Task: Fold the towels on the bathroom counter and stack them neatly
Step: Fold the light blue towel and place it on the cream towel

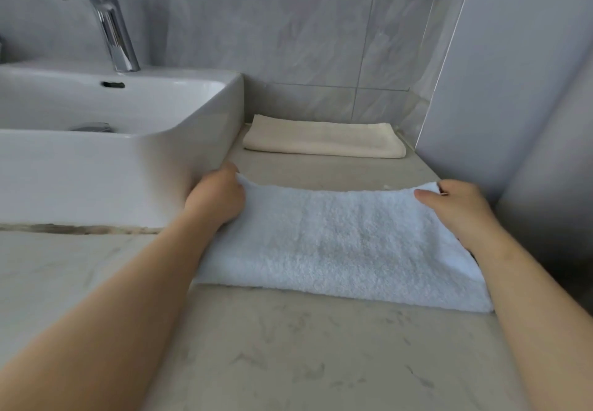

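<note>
Both hands [218, 198] [459, 208] gripping towel [337, 243], fingers [426, 194] partly hidden

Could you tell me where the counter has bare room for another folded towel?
The widest bare counter lies nearer than the white towel. A narrow strip runs between it and the beige towel. It is tight at the white towel's far corners: the left hand grips beside the sink, the right hand by the side wall.

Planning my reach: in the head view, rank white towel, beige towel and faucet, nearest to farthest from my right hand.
1. White towel, gripped by the right hand.
2. Beige towel, folded at the back wall.
3. Faucet, far left on the sink.
</note>
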Motion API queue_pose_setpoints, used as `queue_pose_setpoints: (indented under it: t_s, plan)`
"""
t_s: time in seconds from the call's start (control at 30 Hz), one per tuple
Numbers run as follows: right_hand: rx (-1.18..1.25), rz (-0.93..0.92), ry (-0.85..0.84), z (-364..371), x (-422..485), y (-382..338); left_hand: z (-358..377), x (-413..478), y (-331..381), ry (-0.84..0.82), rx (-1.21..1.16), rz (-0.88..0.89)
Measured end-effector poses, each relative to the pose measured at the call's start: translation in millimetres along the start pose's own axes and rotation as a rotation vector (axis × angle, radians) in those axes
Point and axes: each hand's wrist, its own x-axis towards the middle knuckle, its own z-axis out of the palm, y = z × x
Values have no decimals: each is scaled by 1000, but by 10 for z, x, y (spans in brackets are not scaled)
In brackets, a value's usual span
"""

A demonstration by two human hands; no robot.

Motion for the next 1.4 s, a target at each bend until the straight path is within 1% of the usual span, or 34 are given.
queue_pose_setpoints:
  t_s: [0.13, 0.2, 0.33, 0.53, 0.73, 0.83, 1.0, 1.07, 1.17, 1.3, 1.4]
  plan:
    - [-12, -38, 76, -10, 19, -6, 71, 13, -1, 47, 70, 47]
    - [-35, -41, 83, -22, 18, 20, 93, 14, -1, 50, 86, 61]
    - [-139, -15, 49, -8, 21, 82, 104, 40, -7, 37, 93, 59]
    - [-237, -55, -20, 37, 16, 115, 94, 36, -7, 25, 65, 61]
    - [-235, -82, -83, 12, 32, 94, -2, 4, 26, -24, 52, 16]
    - [-200, -59, -113, -20, 38, 80, -44, -14, 17, -48, 88, 6]
    - [-214, -59, -141, -64, 28, 82, -81, -42, 1, -10, 121, 40]
    - [-196, -82, -107, -69, 18, 57, -89, -51, -17, -1, 130, 47]
    - [-105, -143, 5, -55, 3, 18, -78, -67, -29, 14, 140, 44]
    - [-225, -107, -66, 12, -8, 79, -39, -79, -29, 20, 141, 50]
    - [-240, -93, -48, 17, 4, 91, -35, -78, -34, 35, 130, 66]
